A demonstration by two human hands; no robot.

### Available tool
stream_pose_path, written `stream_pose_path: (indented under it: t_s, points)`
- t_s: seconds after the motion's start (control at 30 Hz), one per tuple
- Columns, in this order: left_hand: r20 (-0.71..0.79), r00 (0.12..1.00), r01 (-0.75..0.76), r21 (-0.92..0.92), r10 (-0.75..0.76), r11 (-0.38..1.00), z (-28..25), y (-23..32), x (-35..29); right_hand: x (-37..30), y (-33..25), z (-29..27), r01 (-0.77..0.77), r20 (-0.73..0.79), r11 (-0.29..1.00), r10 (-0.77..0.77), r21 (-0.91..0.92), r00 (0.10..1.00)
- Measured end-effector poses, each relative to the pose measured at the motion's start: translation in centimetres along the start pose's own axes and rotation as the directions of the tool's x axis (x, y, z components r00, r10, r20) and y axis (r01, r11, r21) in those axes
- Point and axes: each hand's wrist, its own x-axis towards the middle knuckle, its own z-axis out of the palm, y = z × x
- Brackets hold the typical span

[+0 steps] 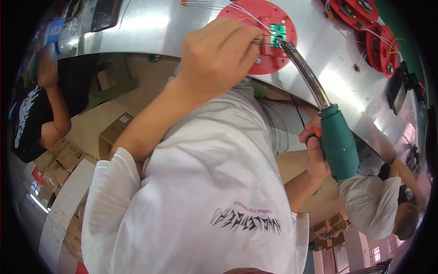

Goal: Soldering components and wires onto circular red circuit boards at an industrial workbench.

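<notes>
My right hand [315, 150] grips the green handle of a soldering gun [338, 141]. Its metal tube slants up and left, and the tip meets a small green circuit board [277, 33]. That board is mounted on a round red plate [255, 65] lying on the metal table. Over the plate's left part, my left hand [219, 52] is closed in a pinch on thin dark wires [258, 42], whose ends reach the board beside the tip. White wires [237, 5] run from the board across the plate toward the upper left.
More red plates [382, 48] with boards and wires sit at the table's right. A black holder-like object [398, 89] stands near the right edge. Co-workers sit at left [39, 109] and lower right [372, 203]. Cardboard boxes [59, 166] are on the floor.
</notes>
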Motion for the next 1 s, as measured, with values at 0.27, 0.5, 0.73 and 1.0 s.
stream_pose_path:
  t_s: [0.27, 0.5, 0.73, 1.0]
  points:
    - [-0.103, 0.984, -0.142, 0.03, 0.144, 0.989, 1.1, -1.7, -0.4, 0.3, 0.0, 0.6, -0.027, -0.067, 0.996, 0.021, -0.085, 0.998]
    - [-0.144, 0.975, -0.168, 0.016, 0.168, 0.986, 1.3, -1.9, -0.8, 1.2, -1.7, 2.8, 0.09, -0.037, 0.975, -0.1, -0.204, 0.994]
    - [-0.113, 0.977, -0.178, 0.021, 0.18, 0.984, 1.5, -1.8, -0.7, 1.3, -1.8, 2.7, 0.127, 0.007, 0.968, -0.128, -0.216, 0.992]
    - [-0.128, 0.981, -0.139, 0.055, 0.145, 0.989, 1.0, -1.1, -0.4, 1.0, -1.0, 1.5, 0.124, 0.057, 0.977, -0.116, -0.175, 0.992]
